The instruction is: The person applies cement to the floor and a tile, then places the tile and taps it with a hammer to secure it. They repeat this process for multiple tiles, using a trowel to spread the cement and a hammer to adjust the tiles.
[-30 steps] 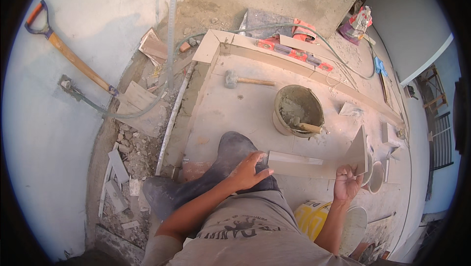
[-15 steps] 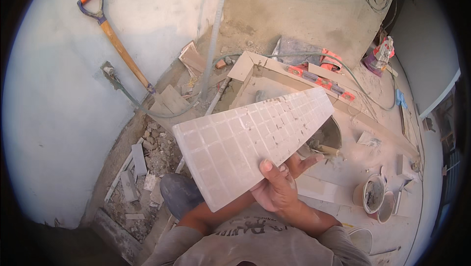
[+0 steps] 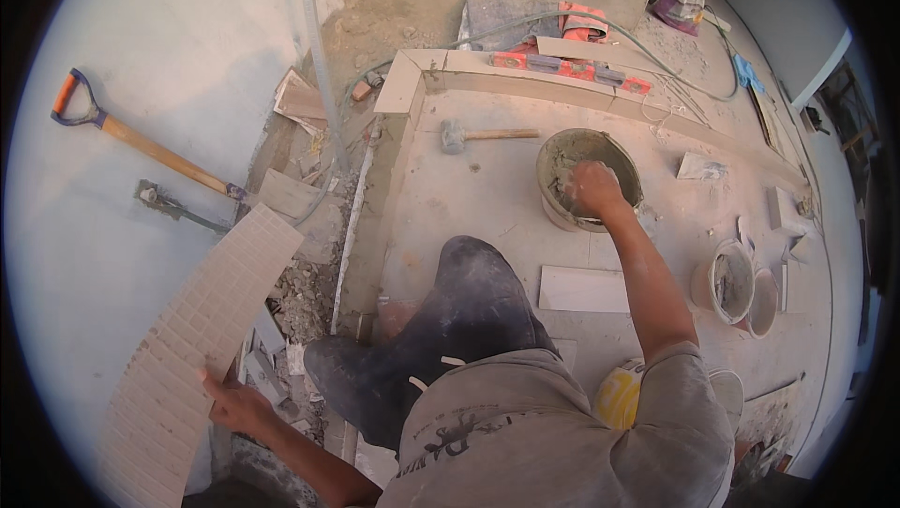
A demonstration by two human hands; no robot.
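At the far left I hold a long beige tile point(image 3: 202, 321) up on a slant, its scored back with a grid pattern toward me. My left hand point(image 3: 242, 407) grips its right edge, thumb on the near face. My right hand point(image 3: 594, 187) reaches down inside a bucket point(image 3: 561, 216) of grey mortar. Its fingers are curled closed, and whatever they hold is hidden by the hand and the rim. Left of the bucket a mallet point(image 3: 454, 137) with a wooden handle lies on the floor. Below the bucket lies a flat tile piece point(image 3: 583, 290).
A tiled curb point(image 3: 403, 86) edges the floor, with a red spirit level point(image 3: 570, 69) on it. A shovel point(image 3: 169, 161) leans against the white wall. Rubble point(image 3: 307, 306) fills the strip beside my knee. Two smaller buckets point(image 3: 724, 281) stand at right; a hose point(image 3: 525, 23) runs behind.
The tile has swung from in front of me to the far left, now in my left hand alone. My right hand has moved into the mortar bucket. The view has shifted, uncovering the mallet.
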